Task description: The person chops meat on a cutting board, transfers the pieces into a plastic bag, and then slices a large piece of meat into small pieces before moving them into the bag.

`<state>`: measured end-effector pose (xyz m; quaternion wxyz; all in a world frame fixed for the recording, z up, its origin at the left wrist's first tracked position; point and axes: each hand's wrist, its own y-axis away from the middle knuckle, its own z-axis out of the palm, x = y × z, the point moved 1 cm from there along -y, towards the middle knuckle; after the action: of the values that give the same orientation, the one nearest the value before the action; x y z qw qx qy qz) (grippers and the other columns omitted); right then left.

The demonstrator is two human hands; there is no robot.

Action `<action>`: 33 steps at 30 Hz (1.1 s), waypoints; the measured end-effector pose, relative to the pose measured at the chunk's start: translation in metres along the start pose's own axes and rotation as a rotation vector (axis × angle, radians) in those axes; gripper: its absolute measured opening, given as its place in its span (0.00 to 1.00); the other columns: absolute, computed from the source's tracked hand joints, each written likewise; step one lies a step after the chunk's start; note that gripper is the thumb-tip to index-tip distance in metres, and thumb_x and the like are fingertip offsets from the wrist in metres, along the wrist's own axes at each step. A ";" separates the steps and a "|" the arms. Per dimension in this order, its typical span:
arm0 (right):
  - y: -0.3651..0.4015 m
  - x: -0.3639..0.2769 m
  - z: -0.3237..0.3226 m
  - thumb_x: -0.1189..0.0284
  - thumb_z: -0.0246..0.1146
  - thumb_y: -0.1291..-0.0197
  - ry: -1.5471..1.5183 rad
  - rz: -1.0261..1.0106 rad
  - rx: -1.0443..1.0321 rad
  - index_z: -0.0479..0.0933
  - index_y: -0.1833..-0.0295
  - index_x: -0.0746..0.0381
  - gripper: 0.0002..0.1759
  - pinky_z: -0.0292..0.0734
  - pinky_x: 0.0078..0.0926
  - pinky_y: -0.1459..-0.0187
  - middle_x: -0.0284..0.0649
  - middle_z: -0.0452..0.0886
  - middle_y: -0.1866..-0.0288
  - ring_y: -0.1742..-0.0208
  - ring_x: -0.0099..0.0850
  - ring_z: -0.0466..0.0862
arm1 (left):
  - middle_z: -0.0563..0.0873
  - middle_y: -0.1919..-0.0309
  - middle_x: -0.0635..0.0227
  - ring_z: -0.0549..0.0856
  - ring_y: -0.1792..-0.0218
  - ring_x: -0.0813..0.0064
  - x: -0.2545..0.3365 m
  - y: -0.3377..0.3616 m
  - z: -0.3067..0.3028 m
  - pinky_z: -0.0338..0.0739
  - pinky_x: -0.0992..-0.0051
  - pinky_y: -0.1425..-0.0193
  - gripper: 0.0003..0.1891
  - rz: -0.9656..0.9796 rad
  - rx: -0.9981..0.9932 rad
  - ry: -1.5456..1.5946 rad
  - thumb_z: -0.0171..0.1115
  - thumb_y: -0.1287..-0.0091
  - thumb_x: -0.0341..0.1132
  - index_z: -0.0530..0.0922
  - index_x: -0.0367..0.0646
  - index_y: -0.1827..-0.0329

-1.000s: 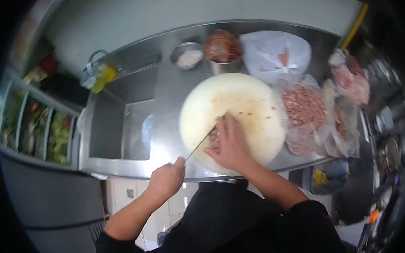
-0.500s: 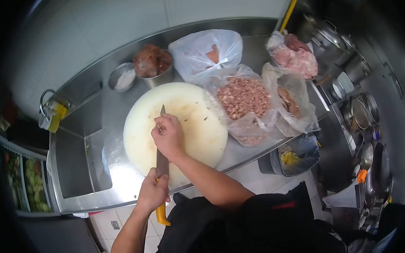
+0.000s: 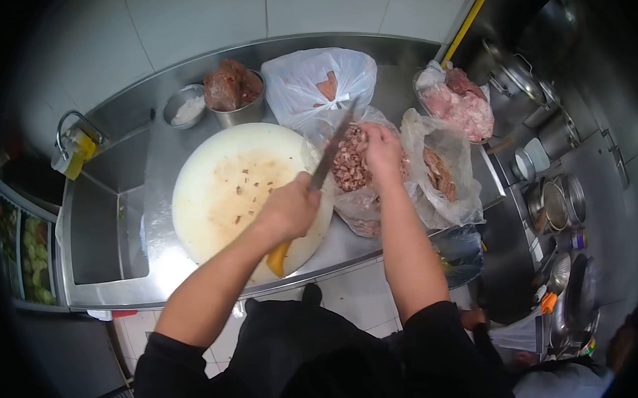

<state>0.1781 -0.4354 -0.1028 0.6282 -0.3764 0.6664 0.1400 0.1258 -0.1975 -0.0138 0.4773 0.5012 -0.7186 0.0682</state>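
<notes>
My left hand (image 3: 289, 211) is closed round the yellow handle of a long knife (image 3: 336, 145), over the right part of a round white cutting board (image 3: 197, 176). The blade points up and to the right, across the edge of the bag of diced meat. My right hand (image 3: 382, 150) is at the diced meat (image 3: 351, 165) in that clear plastic bag; its fingers are partly bent, and whether it holds any pieces cannot be made out. A few small brown scraps (image 3: 245, 181) lie on the board.
Behind the board stand a bowl of white stuff (image 3: 187, 109), a metal pot with wrapped meat (image 3: 232, 92) and a tied white bag (image 3: 321, 78). To the right are an open bag (image 3: 442, 169) and a meat-filled bowl (image 3: 461, 107). A sink (image 3: 96, 230) lies left. Another person's hand (image 3: 472, 318) shows lower right.
My right hand has moved from the board to the bag of diced meat. My left hand has risen with the knife, its blade now angled right. Another person has come into view lower right.
</notes>
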 end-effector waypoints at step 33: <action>0.199 -0.034 0.144 0.53 0.64 0.29 0.534 -0.463 -0.634 0.63 0.26 0.78 0.42 0.56 0.52 0.20 0.66 0.64 0.23 0.21 0.62 0.61 | 0.81 0.75 0.64 0.81 0.80 0.75 -0.217 0.119 -0.128 0.81 0.71 0.73 0.20 -0.366 0.145 0.115 0.55 0.19 0.47 0.78 0.36 0.59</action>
<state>0.1465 -0.1943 -0.1522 0.3038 -0.7111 0.6275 0.0911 0.1207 0.0764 -0.0633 0.4848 0.6517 -0.5802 0.0602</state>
